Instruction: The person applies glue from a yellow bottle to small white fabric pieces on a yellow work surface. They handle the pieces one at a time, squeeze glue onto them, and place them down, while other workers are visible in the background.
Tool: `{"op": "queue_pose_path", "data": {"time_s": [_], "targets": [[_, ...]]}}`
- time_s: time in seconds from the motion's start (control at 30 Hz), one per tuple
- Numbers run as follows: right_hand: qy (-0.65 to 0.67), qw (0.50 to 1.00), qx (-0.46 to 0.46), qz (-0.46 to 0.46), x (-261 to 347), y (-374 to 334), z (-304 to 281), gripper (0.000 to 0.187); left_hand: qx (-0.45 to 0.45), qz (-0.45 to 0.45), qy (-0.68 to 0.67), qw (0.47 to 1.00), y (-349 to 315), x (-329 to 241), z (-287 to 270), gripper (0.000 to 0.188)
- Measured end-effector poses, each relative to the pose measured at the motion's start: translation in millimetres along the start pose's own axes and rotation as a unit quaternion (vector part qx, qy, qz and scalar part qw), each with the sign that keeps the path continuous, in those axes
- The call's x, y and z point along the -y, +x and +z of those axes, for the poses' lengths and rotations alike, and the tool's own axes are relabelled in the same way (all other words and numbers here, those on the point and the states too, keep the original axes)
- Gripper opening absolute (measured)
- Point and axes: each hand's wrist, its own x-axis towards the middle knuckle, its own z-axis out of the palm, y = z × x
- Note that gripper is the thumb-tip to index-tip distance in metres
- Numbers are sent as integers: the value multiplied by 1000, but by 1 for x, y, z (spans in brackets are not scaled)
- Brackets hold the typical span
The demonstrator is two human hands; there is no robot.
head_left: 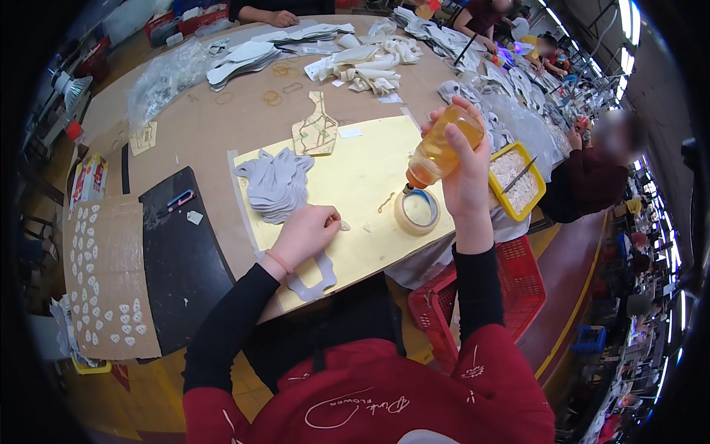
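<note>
In my right hand [471,166] is a clear squeeze bottle of amber liquid [449,140], tilted with its dark nozzle downward. The nozzle sits just above a tape roll [400,214] lying flat on the yellow board [370,159]. My left hand [307,235] is low over the board, thumb and fingertips pinched on a small pale piece [345,226]. Under its wrist lies a grey cut-out piece [316,281], partly covered by the hand and forearm. A fanned stack of grey cut pieces [275,181] is just beyond the left hand.
A yellow tray of small pale pieces [529,209] with tweezers [521,175] stands at right, above a red crate [518,274]. Cardboard with small white pieces [96,281] and a black mat [174,259] lie left. A patterned template [315,127] lies beyond. Co-workers sit around.
</note>
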Motion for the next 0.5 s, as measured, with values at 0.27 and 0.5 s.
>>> {"op": "queue_pose_path", "data": {"time_s": [0.27, 0.5], "targets": [[3, 1000, 4, 19, -8, -6, -4, 51, -64, 52, 84, 993, 3, 2, 10, 25], [-143, 986, 58, -63, -44, -60, 50, 61, -156, 76, -498, 850, 0, -75, -26, 64]]}}
